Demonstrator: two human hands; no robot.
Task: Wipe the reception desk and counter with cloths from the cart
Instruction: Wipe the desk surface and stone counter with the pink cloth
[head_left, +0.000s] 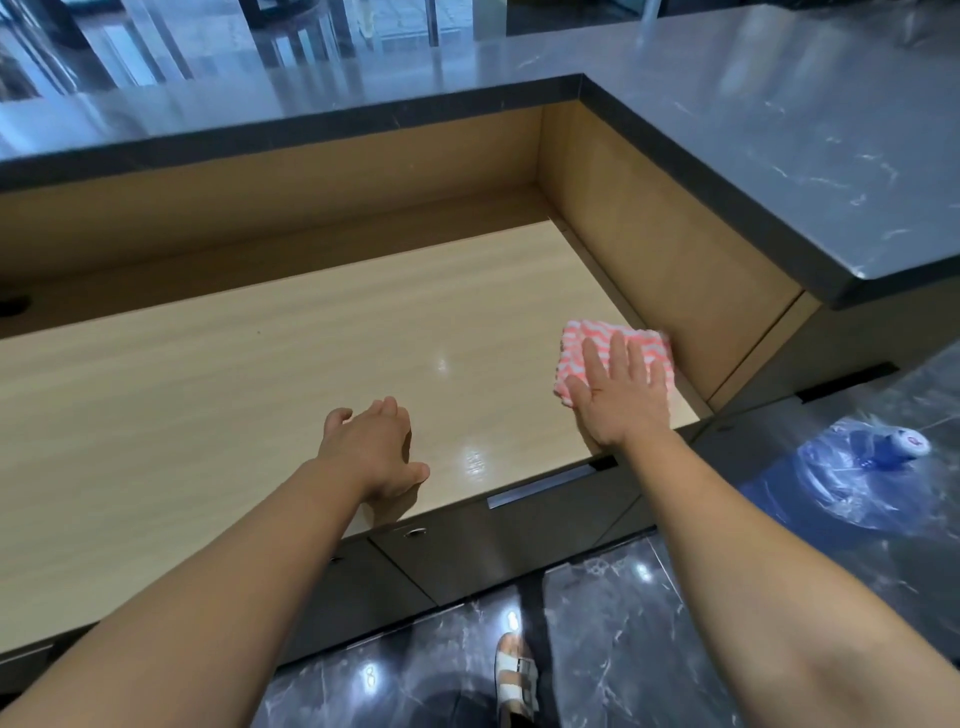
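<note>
We are in the middle of wiping the desk (260, 389). Our right hand (618, 395) presses flat, fingers straight, on the cloth (571, 358) at the desk's right end, just beside the side wall. Our left hand (371, 447) rests near the front edge, loosely curled and holding nothing. The dark counter (779, 130) probably remains. The wood is glossy and the floor (623, 597) is dark marble.

The left arm (234, 571) and right arm (753, 545) reach forward over the bench (208, 389). The right hand (618, 397) lies flat near its right end, fingers (618, 358) straight. The left hand (375, 447) rests loosely curled at its front edge.
</note>
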